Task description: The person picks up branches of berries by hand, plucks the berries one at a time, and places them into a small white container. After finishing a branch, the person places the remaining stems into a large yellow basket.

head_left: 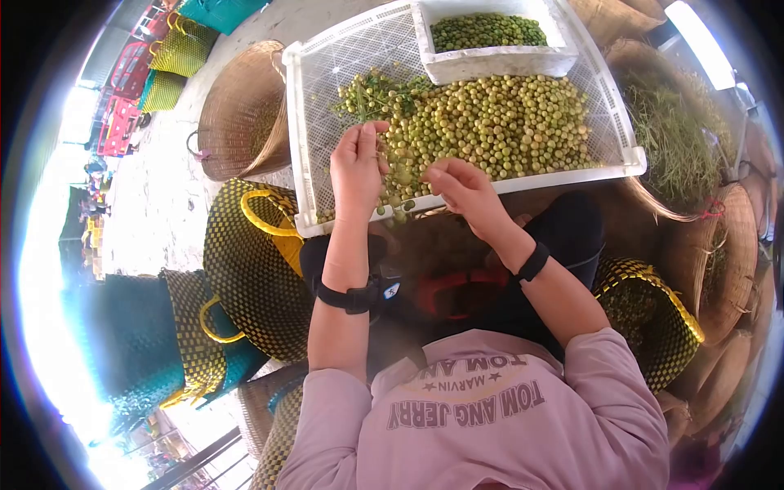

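My left hand (358, 167) is closed over the near left part of a white mesh tray (633, 161). From its fingers hangs a thin sprig of round green berries (402, 175), some of them in front of the tray's near rim. Just to the right, my right hand (465, 194) has thumb and forefinger pinched together close to the sprig; whatever lies between them is too small to make out. Beyond both hands, a heap of loose yellow-green berries (498, 122) covers the tray's middle and right. A bunch of berries still on green stems (376, 94) lies at the heap's left.
A white foam box (498, 67) with darker green berries stands in the tray's far part. Wicker baskets (237, 114) and yellow-black woven baskets (245, 269) crowd the left. On the right are a basket of green stems (674, 139) and another woven basket (645, 318).
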{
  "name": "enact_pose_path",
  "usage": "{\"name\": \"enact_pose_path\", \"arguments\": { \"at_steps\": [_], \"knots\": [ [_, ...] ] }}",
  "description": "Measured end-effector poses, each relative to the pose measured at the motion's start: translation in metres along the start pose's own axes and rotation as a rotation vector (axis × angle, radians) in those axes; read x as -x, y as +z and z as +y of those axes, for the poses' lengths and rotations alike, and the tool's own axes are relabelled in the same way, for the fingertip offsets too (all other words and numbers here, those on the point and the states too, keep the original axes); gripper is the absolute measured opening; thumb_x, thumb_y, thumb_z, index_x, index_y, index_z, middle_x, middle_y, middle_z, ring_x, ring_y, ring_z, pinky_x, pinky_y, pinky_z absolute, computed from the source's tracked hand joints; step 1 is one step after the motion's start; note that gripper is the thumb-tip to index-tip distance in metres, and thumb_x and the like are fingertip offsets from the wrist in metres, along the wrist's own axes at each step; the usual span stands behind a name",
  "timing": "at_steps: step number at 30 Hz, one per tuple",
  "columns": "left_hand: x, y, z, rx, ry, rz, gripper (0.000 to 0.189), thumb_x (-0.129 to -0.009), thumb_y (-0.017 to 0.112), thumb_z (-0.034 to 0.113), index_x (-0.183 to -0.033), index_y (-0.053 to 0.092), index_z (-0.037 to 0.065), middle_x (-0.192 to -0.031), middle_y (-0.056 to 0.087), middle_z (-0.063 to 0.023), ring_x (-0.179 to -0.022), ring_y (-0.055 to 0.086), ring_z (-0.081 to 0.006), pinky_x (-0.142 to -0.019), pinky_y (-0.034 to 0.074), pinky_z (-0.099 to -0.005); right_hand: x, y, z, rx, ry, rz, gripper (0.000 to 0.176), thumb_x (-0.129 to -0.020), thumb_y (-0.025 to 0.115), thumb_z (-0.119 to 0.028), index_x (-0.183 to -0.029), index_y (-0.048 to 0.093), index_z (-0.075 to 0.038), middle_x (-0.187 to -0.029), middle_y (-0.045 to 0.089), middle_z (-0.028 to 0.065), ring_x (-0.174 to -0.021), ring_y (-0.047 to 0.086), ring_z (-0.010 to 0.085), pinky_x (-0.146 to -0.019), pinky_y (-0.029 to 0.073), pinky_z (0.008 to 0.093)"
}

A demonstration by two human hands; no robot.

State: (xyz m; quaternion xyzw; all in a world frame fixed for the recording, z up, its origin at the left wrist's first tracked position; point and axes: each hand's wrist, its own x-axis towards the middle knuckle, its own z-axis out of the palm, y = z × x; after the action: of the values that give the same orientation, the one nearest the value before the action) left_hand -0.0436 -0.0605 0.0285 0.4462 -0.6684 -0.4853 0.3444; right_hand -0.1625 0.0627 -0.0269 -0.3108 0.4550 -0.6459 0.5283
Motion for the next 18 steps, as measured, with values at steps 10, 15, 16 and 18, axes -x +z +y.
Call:
{"name": "enact_pose_path", "arguments": {
  "at_steps": [10, 15, 16, 18],
  "knots": [
    [0.007, -0.002, 0.002, 0.193, -0.049, -0.066, 0.028, -0.099, 0.045, 0.023, -0.100, 0.064, 0.002, -0.067, 0.048, 0.0026, -0.052, 0.044, -0.0049, -0.049, 0.036, -0.0202, 0.002, 0.010, -0.007, -0.122, 0.017, -0.088, 0.013, -0.090, 0.060, -0.018, -0.092, 0.060, -0.006, -0.076, 0.050, -0.0071, -0.065, 0.042, 0.0020, -0.055, 0.032, 0.0181],
    [0.007, -0.002, 0.001, 0.262, -0.053, -0.049, 0.028, -0.099, 0.045, 0.023, -0.100, 0.064, 0.002, -0.067, 0.049, 0.0027, -0.054, 0.044, -0.0048, -0.049, 0.036, -0.0202, 0.003, 0.006, -0.008, -0.409, 0.089, -0.171, 0.011, -0.089, 0.061, -0.020, -0.089, 0.057, -0.009, -0.068, 0.048, -0.0055, -0.054, 0.037, 0.0014, -0.045, 0.024, 0.0183],
    [0.010, -0.001, 0.001, 0.262, -0.054, -0.052, 0.028, -0.099, 0.045, 0.023, -0.100, 0.064, 0.002, -0.067, 0.049, 0.0027, -0.054, 0.044, -0.0048, -0.049, 0.036, -0.0202, 0.003, 0.008, -0.007, -0.409, 0.089, -0.167, 0.011, -0.089, 0.061, -0.020, -0.089, 0.057, -0.009, -0.068, 0.048, -0.0055, -0.054, 0.037, 0.0014, -0.045, 0.024, 0.0183],
    [0.014, 0.004, 0.003, 0.187, 0.006, -0.060, 0.027, -0.099, 0.045, 0.022, -0.099, 0.063, 0.002, -0.067, 0.049, 0.0025, -0.054, 0.044, -0.0047, -0.050, 0.037, -0.0201, -0.002, 0.016, -0.005, -0.264, 0.154, -0.110, 0.014, -0.089, 0.061, -0.021, -0.083, 0.056, -0.010, -0.063, 0.045, -0.0060, -0.049, 0.033, 0.0014, -0.044, 0.023, 0.0182]
  ]
}}
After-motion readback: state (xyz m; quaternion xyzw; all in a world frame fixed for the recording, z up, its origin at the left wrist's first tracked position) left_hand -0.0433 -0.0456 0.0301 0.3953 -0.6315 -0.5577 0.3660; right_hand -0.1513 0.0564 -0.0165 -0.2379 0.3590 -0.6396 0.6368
